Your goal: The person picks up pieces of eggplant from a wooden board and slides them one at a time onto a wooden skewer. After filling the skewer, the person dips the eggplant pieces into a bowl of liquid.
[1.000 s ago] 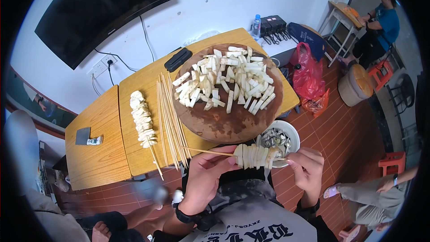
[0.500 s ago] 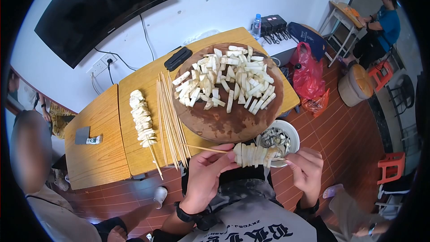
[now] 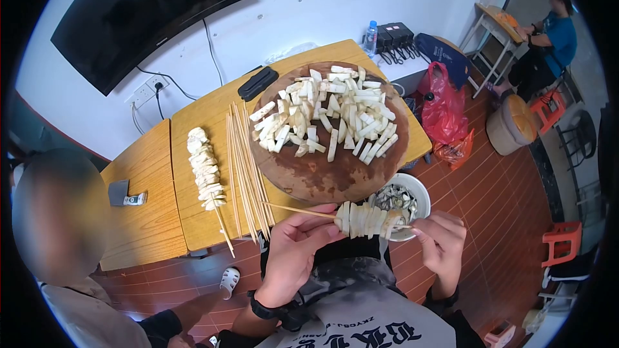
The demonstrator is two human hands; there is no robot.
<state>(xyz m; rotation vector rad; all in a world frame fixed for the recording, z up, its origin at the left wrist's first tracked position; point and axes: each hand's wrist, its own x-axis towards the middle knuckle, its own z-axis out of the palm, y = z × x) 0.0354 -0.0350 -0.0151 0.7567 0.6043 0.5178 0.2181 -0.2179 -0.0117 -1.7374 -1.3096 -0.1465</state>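
A wooden skewer threaded with pale vegetable slices (image 3: 366,220) lies nearly level between my two hands. My left hand (image 3: 298,245) is closed around its left part, thumb against the end slices, and bare stick juts out to the left. At the other end my right hand (image 3: 442,240) pinches the tip. Just beyond my hands is a round wooden chopping board (image 3: 316,177), heaped with cut pale vegetable sticks (image 3: 348,113). To its left lie a bundle of bare bamboo skewers (image 3: 246,174) and one loaded skewer (image 3: 205,171).
A white bowl (image 3: 425,201) of grey and pale pieces stands below the board's right edge. A black case (image 3: 258,84) sits behind the board on the wooden table (image 3: 187,219). Red bags (image 3: 445,113) are right of the table. A person (image 3: 84,303) is close at left.
The person at left has shifted closer to the table, and a leg at the lower right has left the view. My hands and the skewer have barely moved.
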